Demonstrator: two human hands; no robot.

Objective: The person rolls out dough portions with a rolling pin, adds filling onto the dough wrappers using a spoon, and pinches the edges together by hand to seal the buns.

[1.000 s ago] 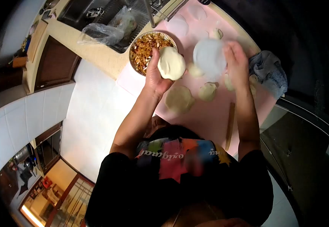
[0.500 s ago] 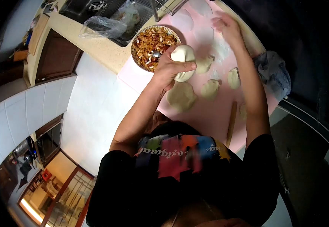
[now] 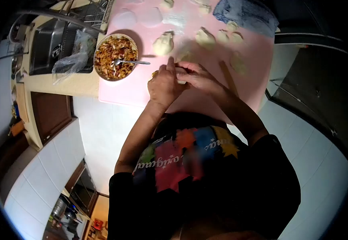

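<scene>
Near the front edge of the pink mat (image 3: 122, 94), my two hands meet around a pale piece of dough (image 3: 181, 75). My left hand (image 3: 164, 88) is wrapped around its left side, with the back of the hand hiding much of it. From the right, my right hand (image 3: 201, 78) presses its fingers and thumb on the same dough. Just beyond the hands lies a pleated lump of dough (image 3: 163, 45); another dough lump (image 3: 205, 39) sits farther right. To the left stands a round dish of chopped filling (image 3: 112, 60), a metal spoon (image 3: 132, 62) resting in it.
A wooden rolling pin (image 3: 228, 78) lies right of my hands, beside a flat dough piece (image 3: 238, 63). Small dough pieces (image 3: 223, 36) are near a blue-grey cloth (image 3: 242, 18). White paper rounds (image 3: 150, 17) and flour (image 3: 174, 19) lie farther back. A plastic bag (image 3: 76, 56) overhangs the sink (image 3: 48, 46).
My right hand has come back from the far side of the mat and now grips the dough with my left. The left hand has drawn nearer my body. The head view has shifted.
</scene>
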